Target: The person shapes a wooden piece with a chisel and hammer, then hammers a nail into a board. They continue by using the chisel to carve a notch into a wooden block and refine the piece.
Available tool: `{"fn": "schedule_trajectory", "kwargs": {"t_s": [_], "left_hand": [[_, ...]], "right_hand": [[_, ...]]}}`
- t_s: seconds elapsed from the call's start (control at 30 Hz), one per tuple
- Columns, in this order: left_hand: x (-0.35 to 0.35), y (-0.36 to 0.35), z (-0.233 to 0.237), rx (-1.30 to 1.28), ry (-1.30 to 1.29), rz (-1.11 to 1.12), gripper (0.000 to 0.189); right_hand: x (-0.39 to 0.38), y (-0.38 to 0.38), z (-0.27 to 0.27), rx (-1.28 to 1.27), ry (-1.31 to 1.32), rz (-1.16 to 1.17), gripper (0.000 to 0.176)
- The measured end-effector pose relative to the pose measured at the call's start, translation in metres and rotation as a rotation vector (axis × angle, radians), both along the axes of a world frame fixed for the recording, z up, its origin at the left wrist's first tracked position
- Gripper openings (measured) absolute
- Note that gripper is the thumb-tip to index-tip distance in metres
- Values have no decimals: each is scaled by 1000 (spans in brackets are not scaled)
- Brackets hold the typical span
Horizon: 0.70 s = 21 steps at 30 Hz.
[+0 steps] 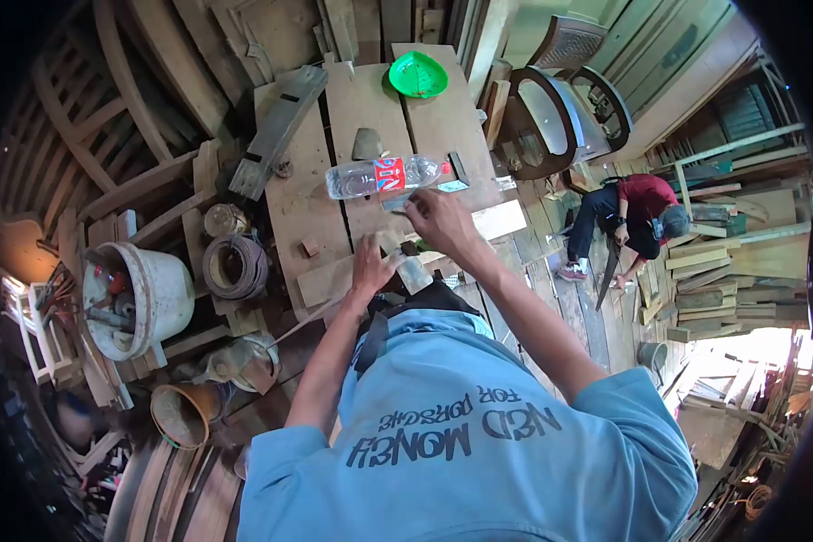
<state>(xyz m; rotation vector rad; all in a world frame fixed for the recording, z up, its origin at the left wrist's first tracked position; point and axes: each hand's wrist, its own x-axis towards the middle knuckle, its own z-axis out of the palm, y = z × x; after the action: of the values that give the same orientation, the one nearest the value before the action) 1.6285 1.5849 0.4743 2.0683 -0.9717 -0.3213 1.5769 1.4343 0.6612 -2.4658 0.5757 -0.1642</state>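
Note:
My left hand (369, 267) is closed at the near edge of the wooden workbench (298, 194), its fingers around a small pale piece (389, 241) that looks like wood. A flat pale grey piece (414, 275) sits right beside that hand. My right hand (443, 221) reaches in from the right, fingers bent and pinched over a thin grey strip (395, 206); whatever lies under the fingertips is hidden. Just beyond it a clear plastic bottle (352, 180) with a red label lies on its side. A dark-handled tool (457, 166) rests to the right of the bottle's cap.
At the bench's far end sits a green leaf-shaped dish (418, 74). A worn plank (280, 131) lies along its left side. White bucket (140, 303) and rolled strap (235, 266) stand left. On the right, a co-worker (637, 217) bends with a handsaw (609, 274) near stacked timber (709, 289).

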Motion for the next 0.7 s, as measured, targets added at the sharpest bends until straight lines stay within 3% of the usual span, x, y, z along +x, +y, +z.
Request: {"fn": "schedule_trajectory", "kwargs": {"t_s": [0.07, 0.13, 0.17, 0.23, 0.27, 0.33, 0.43, 0.63, 0.7], "left_hand": [[-7, -16, 34, -118, -3, -40, 63], [-14, -31, 69, -398, 173, -190, 58], [-14, -42, 73, -392, 171, -193, 58], [-13, -61, 77, -466, -217, -423, 41], [-12, -68, 77, -496, -290, -472, 41], [-12, -82, 76, -543, -135, -332, 39], [-6, -95, 81, -607, -10, -242, 37], [8, -91, 84, -604, 95, -227, 34], [8, -84, 83, -598, 106, -230, 33]], "right_hand": [[-1, 9, 2, 31, -103, -25, 29], [2, 9, -3, 43, -61, 3, 35], [3, 10, -5, -31, -119, 7, 34], [4, 10, -14, -95, -195, 38, 36], [6, 9, -13, -92, -196, 27, 36], [9, 7, -10, -237, -190, 20, 43], [18, -2, 4, -158, -227, 54, 48], [17, -11, 117, -202, -634, 203, 47], [17, 4, 52, -207, -402, 253, 40]]}}
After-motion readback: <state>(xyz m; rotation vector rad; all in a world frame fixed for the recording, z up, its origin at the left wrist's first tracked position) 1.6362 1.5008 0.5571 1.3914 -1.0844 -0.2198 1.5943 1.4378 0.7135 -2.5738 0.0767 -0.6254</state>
